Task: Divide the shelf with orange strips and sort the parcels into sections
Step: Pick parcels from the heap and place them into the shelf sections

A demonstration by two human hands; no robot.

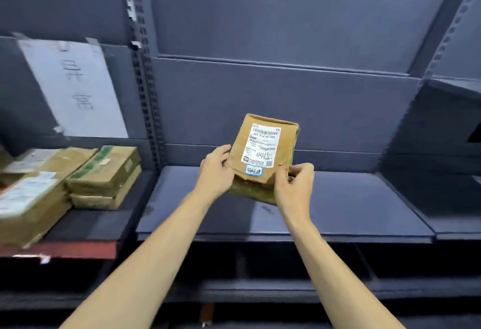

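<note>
Fingers: left hand (217, 172) fingers curl round the left edge of the parcel (263, 156); right hand (295, 185) fingers pinch its lower right corner. Both sets are clamped on the parcel, neither apart nor idle.

Parcel position: held tilted, label face toward the camera, above the middle bay of the shelf (351, 206), near the back panel (286, 99). Whether its lower edge touches the shelf board cannot be told.

Shelf state: no orange strip shows on the middle bay. Stacked parcels (104, 175) lie in the adjoining bay at 9 o'clock, beyond the slotted upright (148, 94).

Risk 1: slip. Cause: the grip sits low on a creased, soft carton, so the upper end may tip forward on release.

Risk 2: wrong section. Cause: with no divider visible in this bay, section limits are undefined and the parcel may need moving again.

Risk 3: label hidden. Cause: laying the parcel face down or against the back panel would cover the code.

Writing, shipping label (263, 147): barcode at top, printed lines too small to read, QR code at 5 o'clock, handwritten "4415" as best read.

Writing, blue sticker (254, 171): handwritten, illegible.

Writing, paper sign (75, 89): taped at 10 o'clock, characters blurred, unreadable.
</note>
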